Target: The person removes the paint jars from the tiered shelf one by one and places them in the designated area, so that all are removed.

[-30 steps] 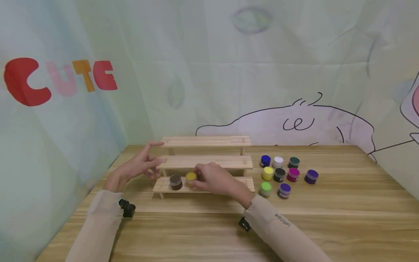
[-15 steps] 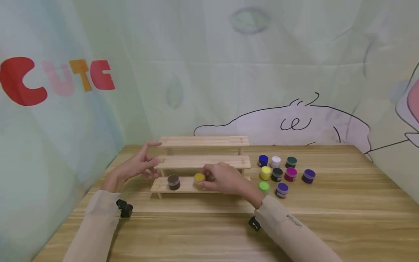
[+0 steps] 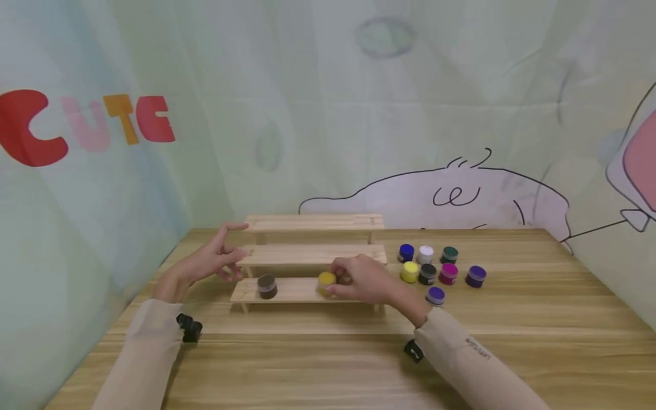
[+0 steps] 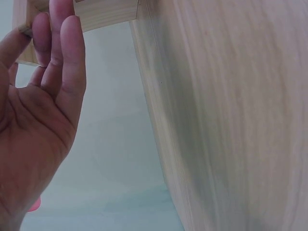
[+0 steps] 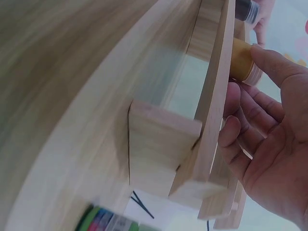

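Note:
A small wooden three-tier shelf [image 3: 307,254] stands on the table. My right hand [image 3: 366,279] pinches an orange-yellow paint jar [image 3: 326,282] between thumb and fingers on its lowest tier. The same yellow jar [image 5: 241,60] shows at the tier's edge in the right wrist view. A dark brown paint jar [image 3: 267,286] sits on that tier, toward its left end. My left hand [image 3: 207,261] is at the shelf's left end, index finger stretched to the top tier and thumb by the middle tier. In the left wrist view the left hand [image 4: 41,110] has its fingers loosely extended at the wood.
Right of the shelf several paint jars stand on the table [image 3: 307,364], among them a bright yellow jar [image 3: 409,272], a magenta jar [image 3: 449,274] and a violet jar [image 3: 475,277]. My right forearm hides part of that area. A printed curtain [image 3: 307,114] hangs behind.
My right hand has moved the yellow jar rightward along the lowest tier, away from the brown jar. The left hand stays at the shelf's end. The view has shifted slightly.

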A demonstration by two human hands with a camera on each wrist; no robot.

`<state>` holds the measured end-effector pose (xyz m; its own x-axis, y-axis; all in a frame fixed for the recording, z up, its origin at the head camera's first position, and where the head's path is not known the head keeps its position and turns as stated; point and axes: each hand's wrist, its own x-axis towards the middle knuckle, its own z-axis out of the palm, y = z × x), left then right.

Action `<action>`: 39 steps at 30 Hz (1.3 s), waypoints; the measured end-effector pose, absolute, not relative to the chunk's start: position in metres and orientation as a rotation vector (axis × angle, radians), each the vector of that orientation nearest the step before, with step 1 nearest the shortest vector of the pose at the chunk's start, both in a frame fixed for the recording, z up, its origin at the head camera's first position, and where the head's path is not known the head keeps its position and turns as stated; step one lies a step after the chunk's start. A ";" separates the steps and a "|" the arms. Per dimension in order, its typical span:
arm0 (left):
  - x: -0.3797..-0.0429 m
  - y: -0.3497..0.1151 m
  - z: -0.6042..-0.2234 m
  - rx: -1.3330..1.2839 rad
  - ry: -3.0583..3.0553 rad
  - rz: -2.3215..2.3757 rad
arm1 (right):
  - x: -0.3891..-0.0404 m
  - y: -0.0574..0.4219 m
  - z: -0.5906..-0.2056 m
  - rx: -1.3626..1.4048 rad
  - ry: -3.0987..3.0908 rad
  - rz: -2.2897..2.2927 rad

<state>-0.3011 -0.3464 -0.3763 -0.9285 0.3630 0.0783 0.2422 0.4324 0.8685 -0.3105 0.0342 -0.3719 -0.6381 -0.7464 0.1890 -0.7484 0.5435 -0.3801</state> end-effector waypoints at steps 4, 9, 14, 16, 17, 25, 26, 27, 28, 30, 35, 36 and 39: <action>-0.301 -0.348 -0.377 0.543 2.554 1.512 | -0.311 0.043 -0.370 1.341 -2.752 0.693; -0.300 -0.348 -0.375 0.543 2.558 1.500 | -0.312 0.056 -0.367 1.316 -2.769 0.680; -0.299 -0.347 -0.373 0.542 2.559 1.497 | -0.314 0.068 -0.366 1.293 -2.810 0.657; -0.299 -0.347 -0.373 0.540 2.557 1.499 | -0.315 0.073 -0.366 1.284 -2.822 0.650; -0.299 -0.347 -0.373 0.536 2.557 1.500 | -0.315 0.075 -0.366 1.283 -2.824 0.649; -0.299 -0.346 -0.374 0.525 2.558 1.494 | -0.318 0.099 -0.366 1.287 -2.850 0.671; -0.299 -0.346 -0.374 0.525 2.558 1.494 | -0.318 0.102 -0.365 1.293 -2.845 0.668; -0.299 -0.345 -0.374 0.525 2.558 1.495 | -0.319 0.105 -0.365 1.298 -2.838 0.652; -0.299 -0.345 -0.374 0.524 2.560 1.495 | -0.319 0.108 -0.365 1.304 -2.830 0.636; -0.299 -0.345 -0.374 0.522 2.560 1.497 | -0.320 0.114 -0.365 1.311 -2.827 0.636; -0.299 -0.345 -0.374 0.520 2.559 1.500 | -0.321 0.128 -0.366 1.276 -2.861 0.655; -0.299 -0.345 -0.374 0.521 2.558 1.501 | -0.321 0.131 -0.365 1.257 -2.875 0.660; -0.299 -0.346 -0.374 0.527 2.562 1.496 | -0.320 0.139 -0.364 1.219 -2.898 0.651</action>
<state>-0.2986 -0.3459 -0.3741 -0.9309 0.3596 0.0642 0.2326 0.4479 0.8633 -0.3203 0.1389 -0.3636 -0.7096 -0.6987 0.0914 -0.6706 0.6298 -0.3921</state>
